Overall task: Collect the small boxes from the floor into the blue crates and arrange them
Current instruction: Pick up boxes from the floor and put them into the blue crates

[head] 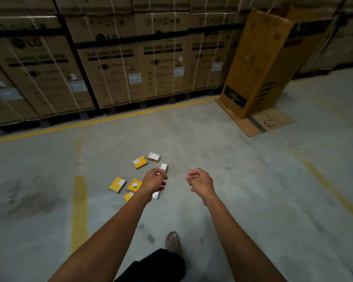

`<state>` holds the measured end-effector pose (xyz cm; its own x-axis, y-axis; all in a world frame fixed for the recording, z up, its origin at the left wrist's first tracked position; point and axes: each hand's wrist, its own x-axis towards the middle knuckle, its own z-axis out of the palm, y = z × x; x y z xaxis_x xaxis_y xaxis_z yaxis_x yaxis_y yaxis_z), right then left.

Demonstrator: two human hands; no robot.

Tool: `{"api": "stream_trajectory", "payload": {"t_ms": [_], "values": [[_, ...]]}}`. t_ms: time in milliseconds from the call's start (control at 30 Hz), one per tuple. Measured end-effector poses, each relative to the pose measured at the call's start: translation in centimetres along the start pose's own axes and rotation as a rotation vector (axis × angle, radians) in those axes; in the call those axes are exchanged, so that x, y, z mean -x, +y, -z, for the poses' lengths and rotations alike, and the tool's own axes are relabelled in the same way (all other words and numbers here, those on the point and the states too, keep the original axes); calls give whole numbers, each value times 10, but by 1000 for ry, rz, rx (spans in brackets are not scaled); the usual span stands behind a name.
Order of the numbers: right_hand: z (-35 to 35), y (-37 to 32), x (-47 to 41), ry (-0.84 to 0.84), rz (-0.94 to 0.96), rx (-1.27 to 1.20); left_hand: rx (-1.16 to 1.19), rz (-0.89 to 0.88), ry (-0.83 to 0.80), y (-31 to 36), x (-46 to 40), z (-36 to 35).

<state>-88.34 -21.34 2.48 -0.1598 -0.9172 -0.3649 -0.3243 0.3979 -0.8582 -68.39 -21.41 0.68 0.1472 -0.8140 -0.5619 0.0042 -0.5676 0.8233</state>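
Both bare hands hang over the floor holding nothing, the left hand (154,178) and right hand (199,180) with fingers loosely curled. Small flat yellow-and-white cardboard boxes (140,162) lie scattered on the smooth grey concrete floor (232,180) beneath and beyond the left hand.

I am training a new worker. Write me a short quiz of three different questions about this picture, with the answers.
1. True or false: a blue plastic crate is visible.
2. What lies beyond the small yellow and white cardboard boxes on the grey concrete floor: A) large strapped cardboard cartons B) a metal shelf C) a door?
3. Complete: the left hand and right hand hold ____.

Key: 1 false; 2 A; 3 nothing, as far as it shows.
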Motion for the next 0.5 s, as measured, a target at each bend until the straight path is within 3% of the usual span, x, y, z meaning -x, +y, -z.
{"api": "stream_trajectory", "payload": {"t_ms": [500], "values": [[-5, -63, -219, -224, 123, 255, -6, 55, 231, 65, -161, -39]]}}
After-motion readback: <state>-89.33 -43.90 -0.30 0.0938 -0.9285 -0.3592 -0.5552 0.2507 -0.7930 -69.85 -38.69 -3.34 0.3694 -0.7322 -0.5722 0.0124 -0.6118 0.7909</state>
